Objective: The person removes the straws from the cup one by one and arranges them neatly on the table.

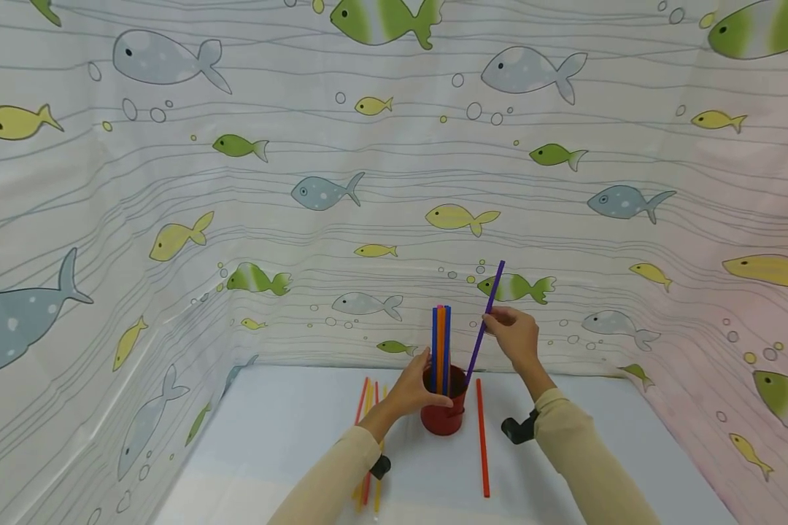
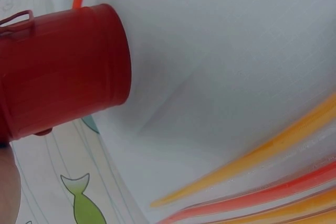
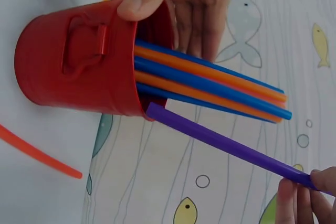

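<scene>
A small red metal bucket (image 1: 441, 421) stands on the white table, its handle loop visible in the right wrist view. My left hand (image 1: 407, 390) grips its rim, thumb at the near side and fingers round the far side. Several blue and orange straws (image 3: 210, 80) lean inside the bucket. Between thumb and fingertips, my right hand (image 1: 517, 335) pinches a purple straw (image 1: 478, 346) near its middle. The straw slants, its lower end (image 3: 153, 110) right at the bucket's rim; whether it touches cannot be told.
A single red-orange straw (image 1: 482, 437) lies on the table right of the bucket. Several yellow-orange and red straws (image 2: 252, 158) lie to the left, partly hidden by my left arm. A fish-patterned sheet (image 1: 394, 175) rises behind the table and at both sides.
</scene>
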The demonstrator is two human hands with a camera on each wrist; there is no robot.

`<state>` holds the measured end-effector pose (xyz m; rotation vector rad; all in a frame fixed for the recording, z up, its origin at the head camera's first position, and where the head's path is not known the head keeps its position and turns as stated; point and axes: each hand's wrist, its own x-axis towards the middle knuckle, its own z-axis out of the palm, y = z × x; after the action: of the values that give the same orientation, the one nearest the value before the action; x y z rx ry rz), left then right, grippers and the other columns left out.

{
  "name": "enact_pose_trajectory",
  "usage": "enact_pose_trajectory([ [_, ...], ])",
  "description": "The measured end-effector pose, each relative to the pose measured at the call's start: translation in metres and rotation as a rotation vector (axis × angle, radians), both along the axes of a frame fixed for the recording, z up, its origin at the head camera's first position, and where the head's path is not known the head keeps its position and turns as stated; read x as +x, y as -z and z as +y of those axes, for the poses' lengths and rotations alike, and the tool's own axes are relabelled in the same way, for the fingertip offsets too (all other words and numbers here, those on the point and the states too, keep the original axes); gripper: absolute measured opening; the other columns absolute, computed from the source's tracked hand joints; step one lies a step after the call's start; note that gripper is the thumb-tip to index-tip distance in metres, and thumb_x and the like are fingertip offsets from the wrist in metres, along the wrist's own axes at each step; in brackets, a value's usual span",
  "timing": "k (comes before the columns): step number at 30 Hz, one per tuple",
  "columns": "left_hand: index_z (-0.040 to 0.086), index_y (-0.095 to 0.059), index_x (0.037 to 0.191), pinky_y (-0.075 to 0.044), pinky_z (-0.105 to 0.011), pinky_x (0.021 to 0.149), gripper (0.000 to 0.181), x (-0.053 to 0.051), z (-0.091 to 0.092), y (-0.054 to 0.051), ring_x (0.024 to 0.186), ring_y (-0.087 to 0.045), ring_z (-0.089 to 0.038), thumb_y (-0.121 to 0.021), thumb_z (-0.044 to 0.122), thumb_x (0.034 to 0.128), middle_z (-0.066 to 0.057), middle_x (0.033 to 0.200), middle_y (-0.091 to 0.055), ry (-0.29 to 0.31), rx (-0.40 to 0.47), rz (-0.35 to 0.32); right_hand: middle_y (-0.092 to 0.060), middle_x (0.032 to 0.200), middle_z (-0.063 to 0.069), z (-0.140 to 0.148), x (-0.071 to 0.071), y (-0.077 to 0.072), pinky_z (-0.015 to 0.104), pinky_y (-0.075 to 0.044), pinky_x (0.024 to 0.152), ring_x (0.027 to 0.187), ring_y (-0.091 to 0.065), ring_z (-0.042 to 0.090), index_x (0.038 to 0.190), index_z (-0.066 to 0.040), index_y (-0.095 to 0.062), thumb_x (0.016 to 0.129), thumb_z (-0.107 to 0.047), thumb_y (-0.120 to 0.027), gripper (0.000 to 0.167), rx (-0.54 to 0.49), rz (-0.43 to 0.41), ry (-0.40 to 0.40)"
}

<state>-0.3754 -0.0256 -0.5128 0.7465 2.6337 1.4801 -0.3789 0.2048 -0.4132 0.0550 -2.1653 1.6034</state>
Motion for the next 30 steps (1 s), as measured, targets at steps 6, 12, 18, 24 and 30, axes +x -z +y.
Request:
enact_pose_trajectory([
  [6,0.003,-0.015,0.155,-0.038,-0.039,0.108,0.122,0.000,-0.001,0.002,0.134,-0.043,-0.025,-0.091,0.037,0.0661,-0.012,0.148,-0.040,-0.008,-0.004,0.005,-0.069,0.104,0.018,0.015,0.005,0.001,0.025,-0.057,0.075,0.089,-0.071,0.028,0.115,0.001,-0.068,0.092,-0.016,-0.069,0.029,-0.019,-0.036,0.005],
  [12,0.002,-0.015,0.155,-0.038,-0.038,0.108,0.122,-0.001,0.000,0.002,0.134,-0.042,-0.024,-0.091,0.036,0.0662,-0.012,0.149,-0.039,-0.007,0.004,0.002,-0.068,0.107,0.021,0.027,0.008,0.022,0.023,-0.057,0.074,0.090,-0.071,0.027,0.117,0.004,-0.066,0.092,-0.014,-0.068,0.031,-0.010,-0.106,0.014],
  [18,0.003,-0.015,0.155,-0.039,-0.037,0.108,0.122,-0.001,0.000,0.004,0.134,-0.042,-0.024,-0.091,0.036,0.0664,-0.012,0.149,-0.039,0.000,0.004,0.001,-0.068,0.108,0.021,0.037,0.013,0.054,0.025,-0.058,0.074,0.088,-0.071,0.025,0.119,0.004,-0.066,0.093,-0.015,-0.067,0.032,0.019,-0.190,0.038],
  [24,0.001,-0.014,0.155,-0.038,-0.036,0.108,0.121,-0.002,-0.001,0.002,0.134,-0.042,-0.023,-0.091,0.034,0.0670,-0.013,0.148,-0.039,0.010,0.013,0.009,-0.069,0.105,0.020,0.042,0.020,0.083,0.029,-0.058,0.074,0.084,-0.071,0.024,0.117,0.005,-0.066,0.092,-0.016,-0.068,0.033,0.035,-0.279,0.020],
  [30,0.000,-0.014,0.155,-0.037,-0.034,0.109,0.122,-0.002,-0.001,0.002,0.135,-0.041,-0.022,-0.091,0.034,0.0662,-0.012,0.149,-0.038,0.017,0.011,-0.003,-0.069,0.103,0.021,0.044,0.027,0.107,0.035,-0.059,0.075,0.081,-0.072,0.025,0.115,0.010,-0.065,0.090,-0.013,-0.069,0.033,0.039,-0.350,0.004],
])
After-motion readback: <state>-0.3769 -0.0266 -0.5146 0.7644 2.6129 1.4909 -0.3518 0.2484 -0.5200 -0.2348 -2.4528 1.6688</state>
